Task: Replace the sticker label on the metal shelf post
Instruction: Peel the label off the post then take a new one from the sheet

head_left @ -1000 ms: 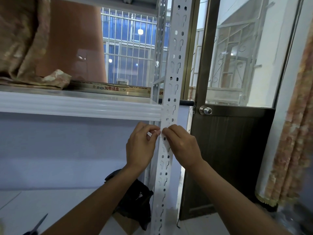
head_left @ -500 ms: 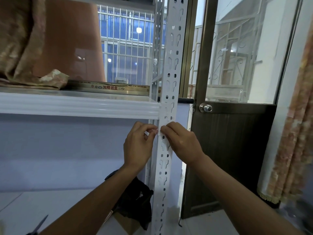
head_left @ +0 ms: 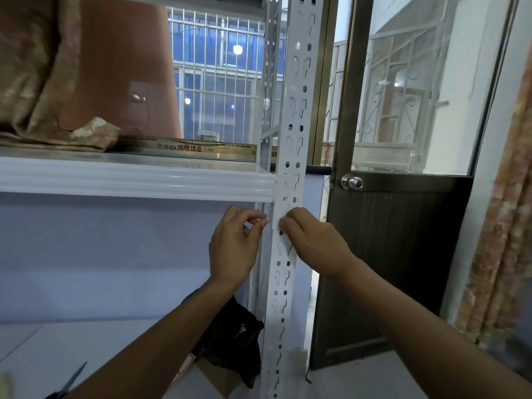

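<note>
A white perforated metal shelf post [head_left: 293, 116] runs top to bottom through the middle of the view. A small white sticker label [head_left: 275, 219] lies across the post just below the shelf's front rail. My left hand [head_left: 234, 246] pinches the label's left end between thumb and forefinger at the post's left edge. My right hand [head_left: 312, 239] presses its fingertips on the label's right part, against the post's face. Much of the label is hidden under my fingers.
The white shelf rail [head_left: 135, 180] joins the post at the left, with folded cloth [head_left: 37, 82] and a long printed box [head_left: 187, 148] on the shelf. A dark door with a knob [head_left: 351, 182] stands right. A black bag [head_left: 233, 338] and scissors [head_left: 69, 381] lie below.
Both hands stay together on the label at the post. The view has shifted slightly, and the hands sit a little higher against the post than before.
</note>
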